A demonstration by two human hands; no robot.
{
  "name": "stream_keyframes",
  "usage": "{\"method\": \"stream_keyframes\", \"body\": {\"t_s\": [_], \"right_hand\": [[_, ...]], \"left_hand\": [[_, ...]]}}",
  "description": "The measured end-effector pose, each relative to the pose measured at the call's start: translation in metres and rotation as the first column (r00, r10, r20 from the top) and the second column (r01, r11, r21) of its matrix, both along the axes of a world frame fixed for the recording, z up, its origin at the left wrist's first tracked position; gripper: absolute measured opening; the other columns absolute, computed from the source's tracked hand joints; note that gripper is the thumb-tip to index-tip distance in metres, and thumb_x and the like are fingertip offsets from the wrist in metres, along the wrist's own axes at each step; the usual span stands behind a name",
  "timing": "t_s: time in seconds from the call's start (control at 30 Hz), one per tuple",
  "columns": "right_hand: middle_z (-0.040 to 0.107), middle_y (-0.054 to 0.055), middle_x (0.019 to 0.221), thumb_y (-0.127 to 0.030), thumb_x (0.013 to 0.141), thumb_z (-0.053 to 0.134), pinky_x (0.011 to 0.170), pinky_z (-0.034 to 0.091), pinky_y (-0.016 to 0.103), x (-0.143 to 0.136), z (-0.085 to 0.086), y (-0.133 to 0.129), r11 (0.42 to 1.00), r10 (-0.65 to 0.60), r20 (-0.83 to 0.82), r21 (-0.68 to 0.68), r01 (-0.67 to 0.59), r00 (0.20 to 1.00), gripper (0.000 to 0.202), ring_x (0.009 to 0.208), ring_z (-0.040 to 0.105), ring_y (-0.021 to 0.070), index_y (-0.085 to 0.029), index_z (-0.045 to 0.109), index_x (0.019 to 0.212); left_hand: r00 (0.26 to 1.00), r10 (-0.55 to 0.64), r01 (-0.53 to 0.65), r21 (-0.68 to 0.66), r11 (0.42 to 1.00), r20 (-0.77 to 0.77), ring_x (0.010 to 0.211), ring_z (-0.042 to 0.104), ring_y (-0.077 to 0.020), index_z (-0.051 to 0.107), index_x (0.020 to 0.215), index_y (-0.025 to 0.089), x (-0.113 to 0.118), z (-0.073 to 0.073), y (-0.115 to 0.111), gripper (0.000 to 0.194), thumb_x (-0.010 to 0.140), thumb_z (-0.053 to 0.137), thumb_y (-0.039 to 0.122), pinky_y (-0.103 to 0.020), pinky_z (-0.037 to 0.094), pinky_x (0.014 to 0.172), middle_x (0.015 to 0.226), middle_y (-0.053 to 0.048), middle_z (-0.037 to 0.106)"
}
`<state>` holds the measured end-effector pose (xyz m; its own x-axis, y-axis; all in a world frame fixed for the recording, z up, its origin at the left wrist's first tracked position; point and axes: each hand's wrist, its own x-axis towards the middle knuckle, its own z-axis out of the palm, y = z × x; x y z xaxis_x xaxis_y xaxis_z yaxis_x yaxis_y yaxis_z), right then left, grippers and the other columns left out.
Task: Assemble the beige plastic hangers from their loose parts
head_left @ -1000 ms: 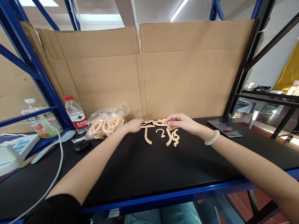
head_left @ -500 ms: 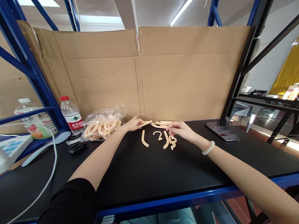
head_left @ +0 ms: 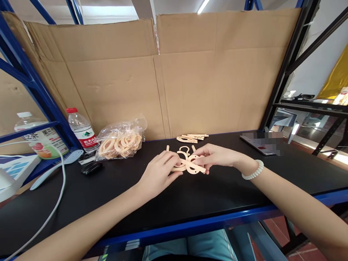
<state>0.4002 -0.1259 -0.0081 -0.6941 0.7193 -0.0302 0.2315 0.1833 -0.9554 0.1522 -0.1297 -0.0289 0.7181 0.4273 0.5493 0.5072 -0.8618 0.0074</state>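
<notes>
Between both hands is a light wooden piece [head_left: 192,167] with rounded loops and crossing arms. My left hand [head_left: 161,171] has its fingers closed on the piece's left side, and my right hand [head_left: 213,156] pinches its right side. Just behind it lies a hook-shaped wooden piece [head_left: 184,148] on the black table [head_left: 142,211]. The tips of curved pieces show on either side of the hook, mostly hidden by the hands and the held piece. Farther back lies a small pile of thin wooden pieces [head_left: 191,138].
A clear bag of wooden rings [head_left: 121,143], a red-capped bottle [head_left: 83,130], a black object [head_left: 91,168] and a pale blue brush [head_left: 54,169] stand left. A white cable [head_left: 62,187] crosses the left side. A phone [head_left: 256,143] lies right; cardboard [head_left: 189,88] stands behind.
My left hand has come back from the rear pile toward me and now grips the looped piece. My right hand has moved slightly nearer and closed on it too. The camera view has shifted.
</notes>
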Motion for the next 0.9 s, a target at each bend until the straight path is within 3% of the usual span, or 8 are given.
{"method": "stream_keyframes", "body": {"t_s": [0.17,0.23,0.37,0.47,0.57,0.73,0.83,0.9], "right_hand": [[0.058,0.001,0.073,-0.040,0.083,0.061,0.055,0.050,0.019,-0.006,-0.008,-0.002,0.990,-0.093,-0.003,0.110,0.092,0.996,0.030,0.063,0.055,0.0091,-0.013,0.069,0.093],[0.057,0.000,0.069,-0.037,0.081,0.063,0.054,0.049,0.019,-0.009,-0.012,-0.002,0.982,-0.143,0.007,0.127,0.141,0.990,0.025,0.062,0.054,0.0097,-0.014,0.071,0.089],[0.057,0.002,0.065,-0.039,0.082,0.060,0.052,0.047,0.020,-0.012,-0.014,-0.001,0.959,-0.225,0.066,0.189,0.209,0.972,0.031,0.061,0.053,0.0107,-0.014,0.067,0.066],[0.058,0.003,0.069,-0.044,0.083,0.059,0.053,0.047,0.020,-0.010,-0.013,0.001,0.970,-0.213,0.047,0.135,0.205,0.976,0.036,0.061,0.054,0.0102,-0.013,0.065,0.067],[0.058,0.003,0.073,-0.046,0.082,0.063,0.056,0.048,0.020,-0.004,-0.013,0.003,0.984,-0.176,-0.025,-0.027,0.175,0.984,0.034,0.065,0.056,0.0105,-0.013,0.064,0.075],[0.058,0.003,0.069,-0.051,0.082,0.063,0.056,0.049,0.022,0.002,-0.013,0.006,0.959,-0.175,-0.138,-0.249,0.137,0.975,0.039,0.064,0.058,0.0123,-0.012,0.062,0.079],[0.062,0.006,0.075,-0.061,0.086,0.050,0.057,0.049,0.023,0.003,-0.012,0.006,0.956,-0.163,-0.135,-0.265,0.123,0.977,0.052,0.063,0.057,0.0117,-0.011,0.066,0.086],[0.062,0.006,0.075,-0.060,0.086,0.050,0.058,0.048,0.023,0.003,-0.010,0.004,0.978,-0.124,-0.065,-0.178,0.111,0.990,0.053,0.061,0.055,0.0109,-0.011,0.068,0.088]], "left_hand": [[0.981,0.068,-0.022,-0.249,0.968,0.179,0.080,0.057,-0.0170,0.050,0.088,0.021,-0.001,-0.015,0.005,0.014,0.084,0.061,0.029,-0.029,0.046,0.070,0.091,-0.001,0.060],[0.959,0.111,0.003,-0.400,0.917,0.261,0.074,0.059,-0.0149,0.049,0.098,0.022,0.000,-0.019,0.007,0.017,0.084,0.058,0.027,-0.027,0.047,0.067,0.085,0.001,0.061],[0.909,0.181,0.099,-0.617,0.781,0.375,0.069,0.062,-0.0135,0.044,0.122,0.024,0.001,-0.021,0.005,0.044,0.081,0.058,0.022,-0.027,0.051,0.067,0.087,0.000,0.061],[0.902,0.170,0.145,-0.649,0.746,0.397,0.069,0.062,-0.0131,0.055,0.113,0.021,0.001,-0.020,0.003,0.031,0.082,0.054,0.024,-0.027,0.051,0.065,0.096,-0.003,0.059],[0.903,0.130,0.182,-0.638,0.748,0.410,0.075,0.062,-0.0150,0.052,0.110,0.021,0.002,-0.019,0.000,0.025,0.087,0.049,0.027,-0.027,0.050,0.065,0.101,-0.005,0.061],[0.912,0.120,0.178,-0.643,0.745,0.392,0.075,0.061,-0.0159,0.043,0.114,0.021,0.002,-0.022,-0.004,0.023,0.093,0.041,0.030,-0.028,0.049,0.067,0.081,-0.001,0.064],[0.885,0.142,0.223,-0.670,0.708,0.444,0.071,0.061,-0.0147,0.041,0.114,0.021,0.002,-0.023,-0.005,0.025,0.094,0.040,0.036,-0.029,0.051,0.066,0.081,-0.001,0.060],[0.846,0.173,0.287,-0.705,0.649,0.504,0.070,0.063,-0.0149,0.038,0.114,0.021,0.003,-0.023,-0.005,0.028,0.094,0.040,0.040,-0.030,0.054,0.065,0.085,-0.001,0.060]]}}
